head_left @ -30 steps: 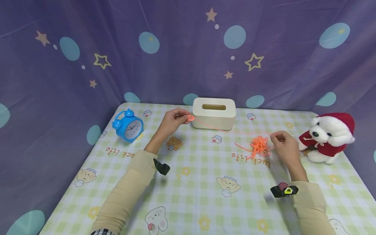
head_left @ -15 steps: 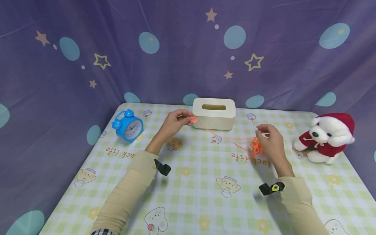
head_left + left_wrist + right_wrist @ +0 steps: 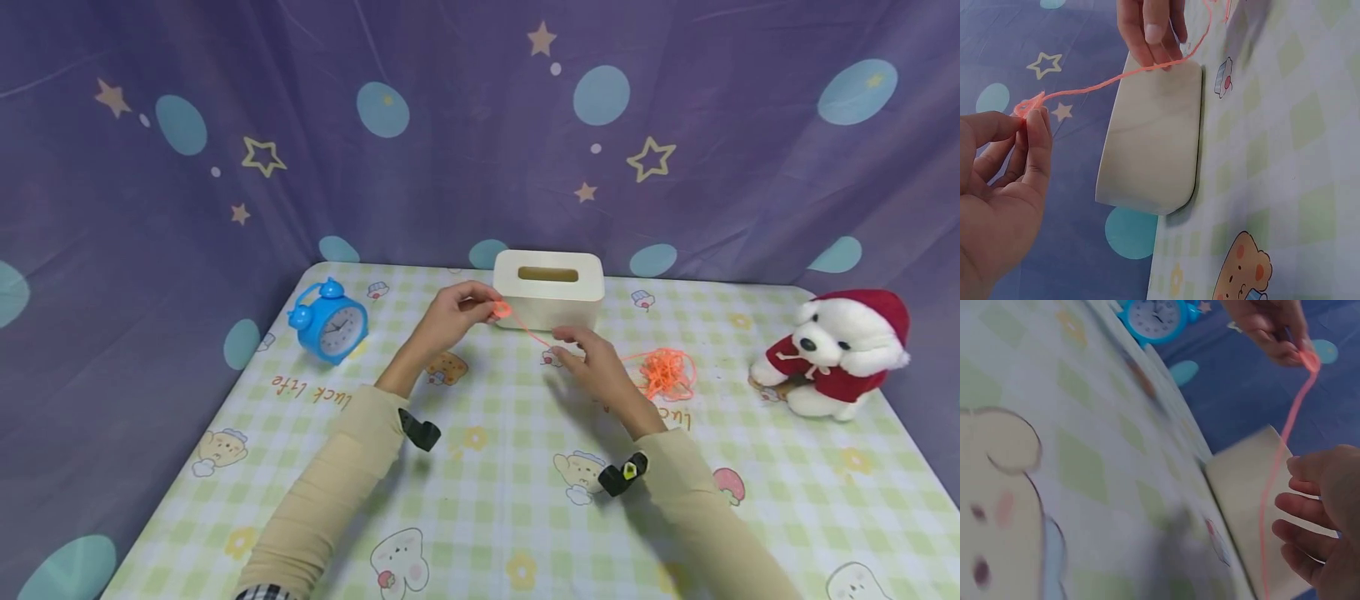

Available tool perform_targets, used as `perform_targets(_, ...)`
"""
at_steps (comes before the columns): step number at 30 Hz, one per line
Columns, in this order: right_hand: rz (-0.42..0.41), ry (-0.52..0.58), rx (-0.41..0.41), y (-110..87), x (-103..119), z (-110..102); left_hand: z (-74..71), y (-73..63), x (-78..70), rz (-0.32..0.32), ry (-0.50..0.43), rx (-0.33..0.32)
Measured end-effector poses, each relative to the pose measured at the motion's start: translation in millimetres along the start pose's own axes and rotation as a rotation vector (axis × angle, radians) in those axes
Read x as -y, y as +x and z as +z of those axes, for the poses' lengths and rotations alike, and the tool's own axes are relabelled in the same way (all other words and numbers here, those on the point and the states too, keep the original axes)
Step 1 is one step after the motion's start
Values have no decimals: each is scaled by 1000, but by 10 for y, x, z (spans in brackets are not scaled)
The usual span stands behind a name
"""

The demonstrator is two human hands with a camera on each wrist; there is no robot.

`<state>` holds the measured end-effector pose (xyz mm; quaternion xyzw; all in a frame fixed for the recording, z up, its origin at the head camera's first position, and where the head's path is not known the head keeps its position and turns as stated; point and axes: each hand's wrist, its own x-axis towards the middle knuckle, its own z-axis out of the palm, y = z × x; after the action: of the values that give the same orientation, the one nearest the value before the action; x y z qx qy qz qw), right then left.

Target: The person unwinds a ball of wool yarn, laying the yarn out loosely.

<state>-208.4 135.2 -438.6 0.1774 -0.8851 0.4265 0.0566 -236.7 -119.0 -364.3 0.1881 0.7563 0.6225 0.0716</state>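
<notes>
My left hand (image 3: 448, 318) pinches a small loop of orange yarn (image 3: 502, 310) between thumb and fingertips, raised in front of the tissue box. In the left wrist view that loop (image 3: 1029, 105) sticks up past the fingertips, and a single strand (image 3: 1094, 87) trails from it toward the other hand. My right hand (image 3: 600, 371) is beside this strand, a short way right of the left hand. Its fingers (image 3: 1302, 509) are spread and loosely bent in the right wrist view, with the strand passing in front of them, not gripped. Behind it a tangled heap of the yarn (image 3: 665, 372) lies on the tablecloth.
A cream tissue box (image 3: 570, 310) stands at the back middle of the table. On the left is a blue alarm clock (image 3: 333, 327). A white plush bear (image 3: 840, 354) in red clothes sits at the right. A purple curtain (image 3: 465, 150) hangs behind.
My right hand has moved left from beside the yarn heap toward the left hand, letting the strand slacken. The left hand has shifted slightly right, still pinching the loop.
</notes>
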Motion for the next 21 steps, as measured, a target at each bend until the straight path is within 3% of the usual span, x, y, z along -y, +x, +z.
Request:
perform_targets(5,-52,41,17,27,58,138,4,4,5,22,-13,18)
perform_targets(8,-41,45,20,18,94,150,1,8,10,33,-26,23)
perform_targets(14,11,77,10,-34,161,79,7,13,30,36,-31,27)
perform_targets(21,32,115,-41,-92,213,-54,18,7,22,-12,-19,10)
